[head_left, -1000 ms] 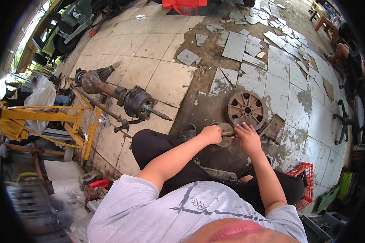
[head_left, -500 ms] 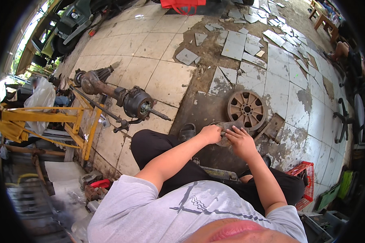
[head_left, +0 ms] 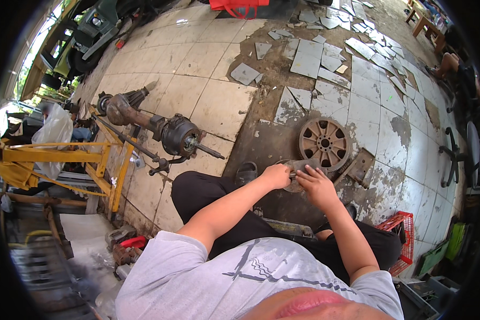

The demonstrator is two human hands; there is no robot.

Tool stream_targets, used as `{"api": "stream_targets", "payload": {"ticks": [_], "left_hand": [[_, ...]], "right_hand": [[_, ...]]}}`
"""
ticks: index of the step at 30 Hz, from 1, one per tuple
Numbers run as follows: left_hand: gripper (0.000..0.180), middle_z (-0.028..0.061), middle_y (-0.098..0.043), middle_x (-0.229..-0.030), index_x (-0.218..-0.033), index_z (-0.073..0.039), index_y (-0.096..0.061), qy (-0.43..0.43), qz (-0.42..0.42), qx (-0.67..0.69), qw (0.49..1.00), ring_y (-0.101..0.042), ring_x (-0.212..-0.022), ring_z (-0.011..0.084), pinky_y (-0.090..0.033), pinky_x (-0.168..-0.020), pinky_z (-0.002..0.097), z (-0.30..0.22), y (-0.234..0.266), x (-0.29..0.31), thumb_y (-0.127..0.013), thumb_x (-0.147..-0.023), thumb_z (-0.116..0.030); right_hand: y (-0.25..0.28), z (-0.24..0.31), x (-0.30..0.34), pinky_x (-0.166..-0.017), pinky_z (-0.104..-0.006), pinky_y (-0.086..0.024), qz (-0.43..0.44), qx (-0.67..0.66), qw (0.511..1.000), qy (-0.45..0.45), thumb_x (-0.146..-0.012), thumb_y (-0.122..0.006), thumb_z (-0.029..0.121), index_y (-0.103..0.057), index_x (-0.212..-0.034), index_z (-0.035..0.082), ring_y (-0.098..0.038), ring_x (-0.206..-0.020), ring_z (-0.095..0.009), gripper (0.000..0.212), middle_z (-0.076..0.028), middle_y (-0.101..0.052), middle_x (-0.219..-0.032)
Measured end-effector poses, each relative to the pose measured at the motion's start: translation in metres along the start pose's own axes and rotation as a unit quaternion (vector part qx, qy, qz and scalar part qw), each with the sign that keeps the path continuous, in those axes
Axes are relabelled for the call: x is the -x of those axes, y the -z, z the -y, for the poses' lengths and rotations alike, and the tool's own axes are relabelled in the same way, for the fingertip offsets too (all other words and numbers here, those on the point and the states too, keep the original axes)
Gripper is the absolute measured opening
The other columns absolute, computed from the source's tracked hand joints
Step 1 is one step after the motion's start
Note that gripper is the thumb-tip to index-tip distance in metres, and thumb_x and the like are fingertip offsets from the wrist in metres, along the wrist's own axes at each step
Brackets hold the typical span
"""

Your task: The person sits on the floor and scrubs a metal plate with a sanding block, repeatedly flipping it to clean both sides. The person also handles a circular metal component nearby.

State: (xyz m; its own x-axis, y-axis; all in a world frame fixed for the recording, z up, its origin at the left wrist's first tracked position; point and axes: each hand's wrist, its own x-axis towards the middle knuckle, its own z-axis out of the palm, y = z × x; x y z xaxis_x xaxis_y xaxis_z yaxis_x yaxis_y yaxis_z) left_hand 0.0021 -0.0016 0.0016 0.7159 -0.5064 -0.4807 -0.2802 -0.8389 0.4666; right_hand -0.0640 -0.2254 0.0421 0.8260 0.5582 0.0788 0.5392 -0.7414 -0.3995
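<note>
Both hands are together over a flat, dull grey piece (head_left: 305, 164) whose kind I cannot make out. My left hand (head_left: 276, 176) is closed at its left end, with the fingertips partly hidden. Fingers extended and a little apart, my right hand (head_left: 316, 185) lies across the piece's near side. Below them, a round metal disc (head_left: 293, 186) shows in part, mostly covered by the hands. Just beyond, a rusty flywheel (head_left: 325, 143) with a toothed rim and several openings lies on the floor.
Right of the flywheel lies a metal bracket (head_left: 360, 166). A rusty axle assembly (head_left: 160, 125) rests at left beside a yellow steel frame (head_left: 64, 153). Broken tiles (head_left: 307, 58) are scattered ahead. A red plastic crate (head_left: 405, 240) stands near my right knee; a sandal (head_left: 246, 173) is near my left hand.
Almost nothing differs. The grey piece and the fingers of my right hand have shifted very slightly to the left; my left hand keeps its place.
</note>
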Motion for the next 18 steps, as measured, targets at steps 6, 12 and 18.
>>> {"api": "stream_targets", "payload": {"ticks": [6,12,18], "left_hand": [[0.043,0.0219,-0.077,-0.107,-0.123,-0.007,-0.072,-0.003,-0.004,0.001,1.0,-0.073,-0.105,0.0413,-0.059,-0.092,0.0528,0.005,-0.006,-0.005,-0.069,-0.082,-0.019],[0.04,0.0226,-0.077,-0.108,-0.12,-0.007,-0.073,-0.001,-0.006,0.007,1.0,-0.074,-0.105,0.0405,-0.059,-0.092,0.0526,0.007,-0.008,-0.004,-0.068,-0.082,-0.02],[0.037,0.0232,-0.077,-0.106,-0.116,-0.006,-0.075,0.002,0.006,-0.008,1.0,-0.074,-0.103,0.0412,-0.06,-0.089,0.0537,0.005,-0.004,-0.002,-0.069,-0.082,-0.019]], "right_hand": [[0.004,-0.02,0.0,-0.12,-0.0541,-0.043,-0.021,0.045,0.994,-0.093,-0.095,-0.067,0.015,-0.073,-0.131,0.014,-0.055,-0.144,-0.03,0.037,-0.001,-0.067,-0.148],[0.0,-0.013,-0.002,-0.12,-0.0551,-0.043,-0.021,0.032,0.998,-0.059,-0.096,-0.068,0.017,-0.074,-0.132,0.015,-0.056,-0.144,-0.03,0.036,-0.001,-0.067,-0.148],[0.003,0.006,-0.003,-0.121,-0.0531,-0.042,0.008,0.027,0.999,0.019,-0.098,-0.067,0.018,-0.074,-0.13,0.015,-0.056,-0.145,-0.029,0.033,0.0,-0.068,-0.147]]}}
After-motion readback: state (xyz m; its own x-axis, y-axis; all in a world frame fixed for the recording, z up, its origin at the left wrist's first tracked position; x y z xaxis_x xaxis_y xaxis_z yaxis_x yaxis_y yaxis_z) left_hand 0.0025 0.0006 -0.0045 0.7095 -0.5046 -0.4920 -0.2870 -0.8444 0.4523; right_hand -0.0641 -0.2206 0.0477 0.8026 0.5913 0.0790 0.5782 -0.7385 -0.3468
